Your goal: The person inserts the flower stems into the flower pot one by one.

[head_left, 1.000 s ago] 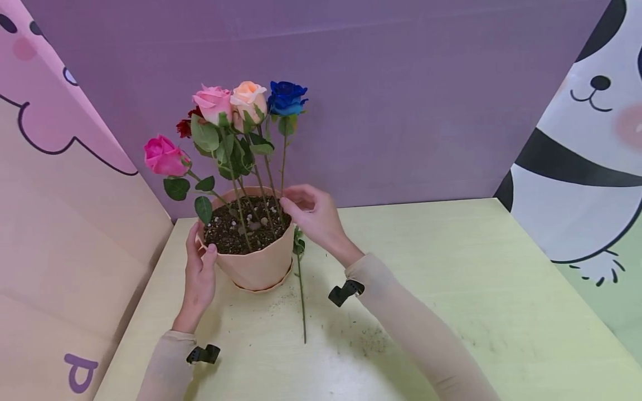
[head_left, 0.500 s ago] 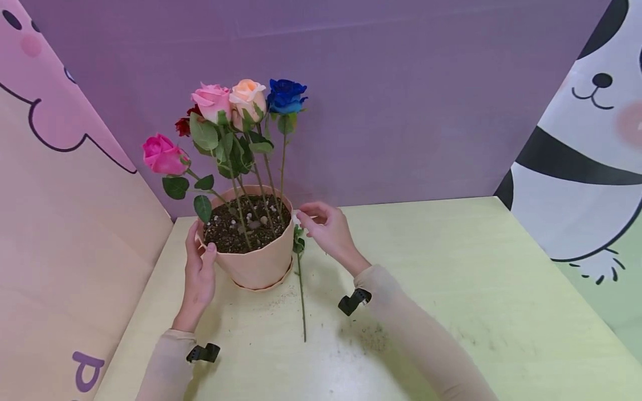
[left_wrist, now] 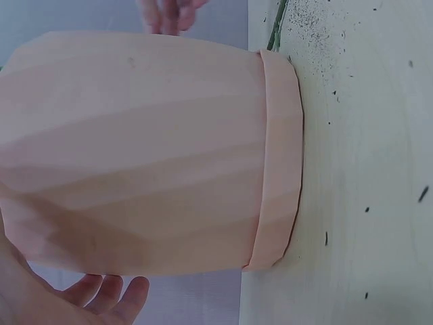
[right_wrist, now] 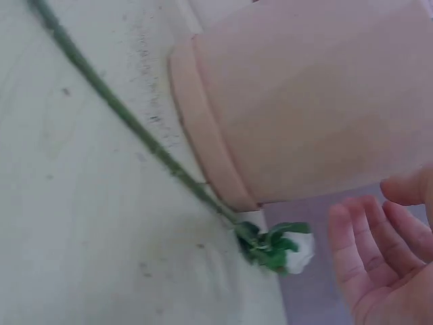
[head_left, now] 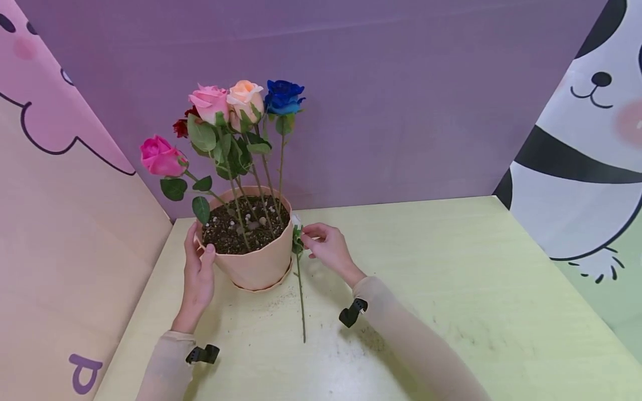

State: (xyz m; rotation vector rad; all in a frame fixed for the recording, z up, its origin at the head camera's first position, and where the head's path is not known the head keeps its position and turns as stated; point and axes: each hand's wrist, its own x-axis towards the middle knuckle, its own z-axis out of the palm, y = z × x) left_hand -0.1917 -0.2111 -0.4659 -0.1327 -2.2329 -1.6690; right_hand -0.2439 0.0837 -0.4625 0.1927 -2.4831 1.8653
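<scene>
A pale peach flowerpot filled with dark soil stands on its saucer, bearing several upright roses. Its left side is gripped by my left hand, the thumb at the rim and the fingers around the outer wall. To the right of the pot, a white rose lies on the table, its green stem pointing toward me. My right hand hovers beside the leafy head of that rose. In the right wrist view its fingers are loosely bent, with nothing held and a gap to the flower.
In the pot are a blue rose, a peach rose, a light pink rose, a hot pink rose leaning left, and dark red blooms. Soil crumbs dot the pale table. A purple backdrop stands behind.
My right hand has left the blue rose's stem at the pot's right rim and moved down and to the right, toward the lying white rose. My left hand stays on the pot.
</scene>
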